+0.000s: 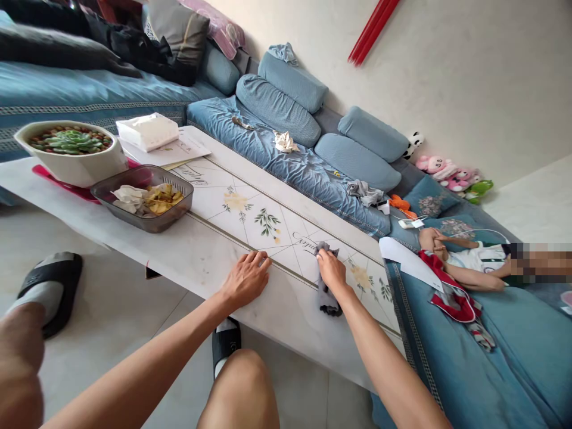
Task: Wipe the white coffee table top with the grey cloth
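Observation:
My right hand (331,269) presses a dark grey cloth (329,302) onto the coffee table (214,250), its fingers closed over the cloth's upper part. Under the cloth runs a printed panel (268,223) with yellow flowers, green leaves and lettering. Resting on the table's near side, my left hand (248,275) is palm down with its fingers stretched out and holds nothing. Farther left, apart from both hands, stands a translucent grey basket (167,217) with crumpled tissue and yellowish peels or scraps in it.
A white succulent pot (84,161) stands on a pink tray (58,180) at the table's left end. Behind it, a tissue pack (147,132) lies on papers (179,154). Blue sofas (263,155) border the table. A person (478,259) sits on the right one, near red clothing (456,298).

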The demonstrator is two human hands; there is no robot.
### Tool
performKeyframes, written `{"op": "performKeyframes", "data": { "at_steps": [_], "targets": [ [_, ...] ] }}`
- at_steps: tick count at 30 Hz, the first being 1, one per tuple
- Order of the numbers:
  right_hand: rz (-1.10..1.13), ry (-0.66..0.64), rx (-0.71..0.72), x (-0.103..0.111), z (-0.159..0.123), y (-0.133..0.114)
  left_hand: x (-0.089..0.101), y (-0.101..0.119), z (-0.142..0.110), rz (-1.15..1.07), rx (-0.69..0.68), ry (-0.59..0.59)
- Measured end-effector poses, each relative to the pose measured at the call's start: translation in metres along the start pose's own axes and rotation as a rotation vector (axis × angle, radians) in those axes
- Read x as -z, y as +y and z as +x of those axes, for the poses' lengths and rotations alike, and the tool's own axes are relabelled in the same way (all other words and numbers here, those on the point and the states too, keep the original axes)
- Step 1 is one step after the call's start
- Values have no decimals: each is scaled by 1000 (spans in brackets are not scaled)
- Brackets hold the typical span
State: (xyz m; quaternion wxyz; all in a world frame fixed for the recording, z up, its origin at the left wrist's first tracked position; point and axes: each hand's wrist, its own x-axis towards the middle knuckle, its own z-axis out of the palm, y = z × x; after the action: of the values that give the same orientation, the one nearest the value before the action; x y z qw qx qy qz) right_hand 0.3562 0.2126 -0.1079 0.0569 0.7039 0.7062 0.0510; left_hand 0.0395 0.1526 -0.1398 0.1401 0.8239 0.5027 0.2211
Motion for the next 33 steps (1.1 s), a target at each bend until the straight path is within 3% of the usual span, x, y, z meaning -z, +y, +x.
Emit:
{"op": "performKeyframes", "data": {
  "at_steps": [2, 7, 14, 20, 27, 33],
  "targets": [
    [1, -3, 13, 1, -2, -1, 1, 1, 0, -7, 11, -9],
    [0, -35, 97, -3, -38, 0, 0, 2, -1, 31, -8, -2],
    [18, -6, 15, 8, 9, -10, -1, 2, 0, 23, -5, -5],
    [27, -25, 118, 0, -45, -12, -1, 3, 0, 6, 0, -3],
    [20, -6, 6, 10, 7, -23, 2, 4, 0, 45, -17, 8],
    [14, -37, 130, 2, -52, -29, -1, 4, -1, 22, -9, 20]
  ]
}}
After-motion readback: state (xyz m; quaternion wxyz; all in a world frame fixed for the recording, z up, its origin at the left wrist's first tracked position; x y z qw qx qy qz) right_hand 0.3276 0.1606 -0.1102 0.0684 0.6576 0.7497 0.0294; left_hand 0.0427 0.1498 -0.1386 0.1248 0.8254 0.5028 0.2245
